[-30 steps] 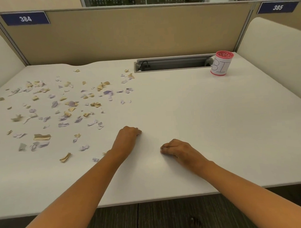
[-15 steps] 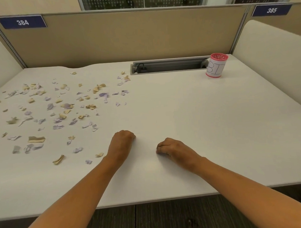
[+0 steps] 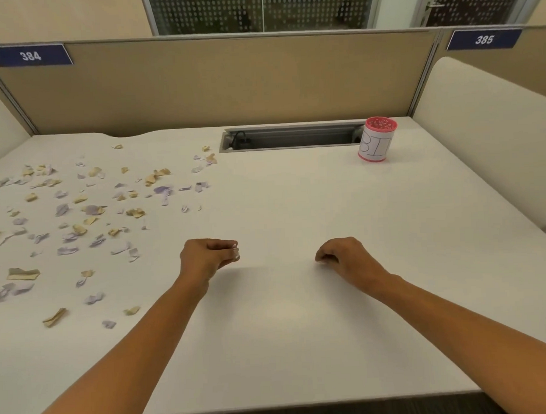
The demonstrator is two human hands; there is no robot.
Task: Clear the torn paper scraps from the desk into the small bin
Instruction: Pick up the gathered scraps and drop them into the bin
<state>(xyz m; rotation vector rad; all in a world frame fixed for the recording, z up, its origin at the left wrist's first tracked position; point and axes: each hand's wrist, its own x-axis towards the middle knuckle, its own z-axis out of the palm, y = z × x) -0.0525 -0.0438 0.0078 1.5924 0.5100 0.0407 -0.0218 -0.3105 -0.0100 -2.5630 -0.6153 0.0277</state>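
Observation:
Several torn paper scraps (image 3: 92,210), purple, tan and white, lie scattered over the left half of the white desk (image 3: 296,212). The small bin (image 3: 377,140), a pink-rimmed cup with a white label, stands at the back right beside the cable slot. My left hand (image 3: 210,257) hovers just right of the scraps with fingers curled into a fist; a pale speck shows at its fingertips, too small to identify. My right hand (image 3: 344,257) is near the desk's middle, fingers curled under, holding nothing I can see.
A grey cable slot (image 3: 294,137) with a black plug is sunk into the back of the desk. Tan partitions (image 3: 230,84) close the back, and padded cream panels (image 3: 485,131) flank both sides. The desk's front edge (image 3: 303,404) runs below my forearms.
The camera has tilted up and the view has shifted. Both hands have moved slightly apart, and the left fist has turned thumb-up. The scraps and the bin have not moved.

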